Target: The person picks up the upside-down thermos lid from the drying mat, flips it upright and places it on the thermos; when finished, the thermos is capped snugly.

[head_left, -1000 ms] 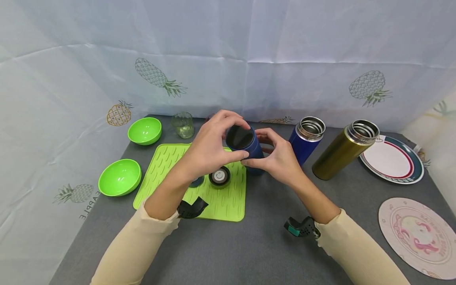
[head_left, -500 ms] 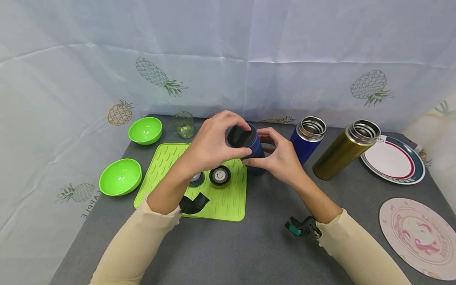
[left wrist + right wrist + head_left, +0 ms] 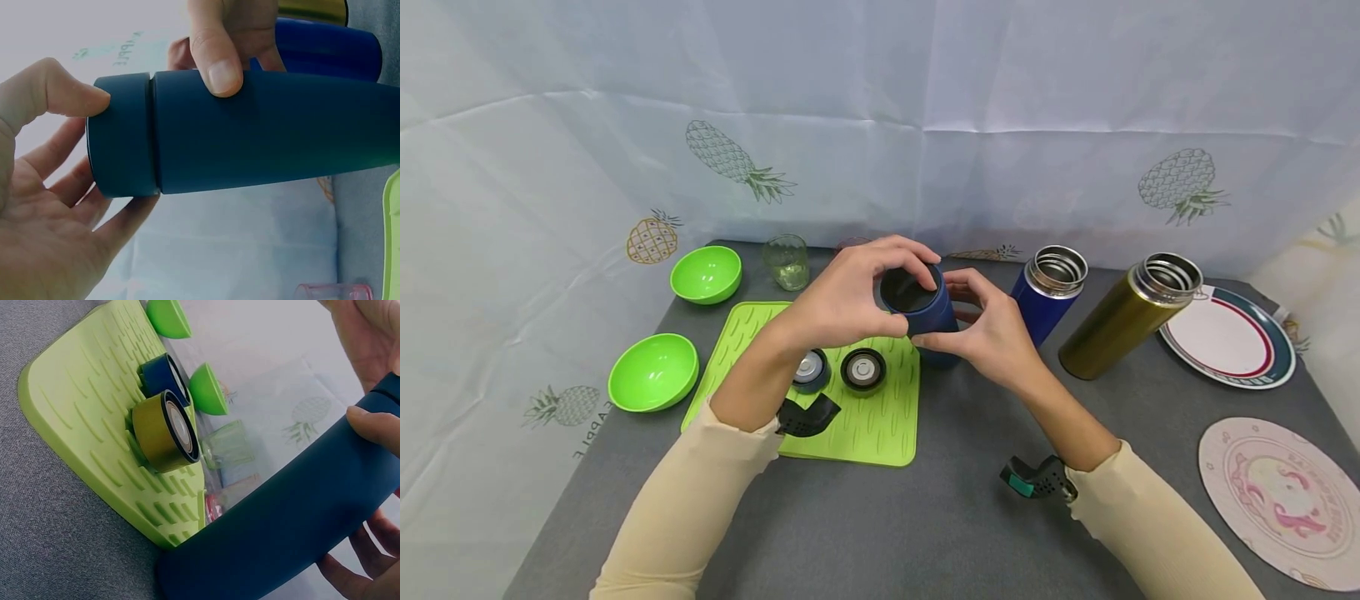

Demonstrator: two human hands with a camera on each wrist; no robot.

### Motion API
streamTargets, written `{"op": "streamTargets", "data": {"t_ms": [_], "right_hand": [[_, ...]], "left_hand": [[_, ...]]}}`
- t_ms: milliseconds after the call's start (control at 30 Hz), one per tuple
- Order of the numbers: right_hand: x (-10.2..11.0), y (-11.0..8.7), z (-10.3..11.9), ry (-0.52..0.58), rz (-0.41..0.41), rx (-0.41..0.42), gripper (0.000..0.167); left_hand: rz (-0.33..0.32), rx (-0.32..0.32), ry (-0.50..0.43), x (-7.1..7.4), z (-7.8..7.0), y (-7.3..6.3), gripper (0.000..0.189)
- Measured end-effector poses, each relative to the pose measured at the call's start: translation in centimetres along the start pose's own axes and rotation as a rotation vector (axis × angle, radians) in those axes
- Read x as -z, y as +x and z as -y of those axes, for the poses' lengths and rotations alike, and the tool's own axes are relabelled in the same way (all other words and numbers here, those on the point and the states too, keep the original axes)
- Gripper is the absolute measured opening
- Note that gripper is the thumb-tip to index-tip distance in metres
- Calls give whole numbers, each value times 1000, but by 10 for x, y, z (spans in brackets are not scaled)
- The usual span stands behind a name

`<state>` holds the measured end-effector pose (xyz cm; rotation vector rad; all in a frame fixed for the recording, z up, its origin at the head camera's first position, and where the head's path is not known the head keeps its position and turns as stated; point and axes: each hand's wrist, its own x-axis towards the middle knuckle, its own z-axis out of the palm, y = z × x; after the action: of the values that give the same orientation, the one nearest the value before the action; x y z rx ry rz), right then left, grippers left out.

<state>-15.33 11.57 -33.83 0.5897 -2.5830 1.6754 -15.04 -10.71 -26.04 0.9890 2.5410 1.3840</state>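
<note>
A dark blue thermos [image 3: 269, 131] stands upright on the table beside the mat, its lid [image 3: 122, 137] in place. A narrow dark groove separates lid and body. From above, my left hand [image 3: 842, 304] holds the lid between its thumb and bent fingers. My right hand [image 3: 988, 333] grips the upper body just under the lid, with the thumb on the near side. On the green ridged mat [image 3: 872, 433] sit a blue lid [image 3: 162, 378] and a gold lid [image 3: 150, 437], undersides up. The left forearm is close beside the blue lid in the head view.
An open blue thermos [image 3: 1045, 304] and an open gold thermos [image 3: 1120, 325] stand to the right. Farther right lie a rimmed plate [image 3: 1273, 371] and a pink round mat [image 3: 1285, 500]. Two green bowls [image 3: 653, 373] and a clear glass [image 3: 787, 262] stand left and behind.
My left hand has turned about the lid, its thumb shifting left and its fingers right across the top. The wrist now uncovers more of the blue lid. My right hand stays put.
</note>
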Motion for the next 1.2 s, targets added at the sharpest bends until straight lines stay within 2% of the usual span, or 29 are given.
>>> {"op": "streamTargets", "data": {"t_ms": [167, 300, 500, 667, 800, 967, 1200], "right_hand": [[-1, 0, 0, 6, -2, -2, 70], [-1, 1, 0, 7, -5, -1, 69], [-1, 0, 0, 8, 1, 17, 69], [-1, 1, 1, 11, -4, 18, 69], [0, 1, 1, 8, -6, 15, 69], [1, 1, 1, 5, -8, 12, 70], [-1, 1, 0, 14, -12, 13, 71]], "left_hand": [[15, -6, 15, -1, 0, 0, 38], [-29, -4, 71, -5, -2, -1, 37], [-159, 98, 160, -10, -8, -4, 52], [-198, 156, 181, -13, -10, -4, 48], [-215, 141, 178, -14, -10, -3, 41], [-203, 96, 148, -12, -6, -2, 35], [-185, 91, 96, -10, -4, -3, 30]]}}
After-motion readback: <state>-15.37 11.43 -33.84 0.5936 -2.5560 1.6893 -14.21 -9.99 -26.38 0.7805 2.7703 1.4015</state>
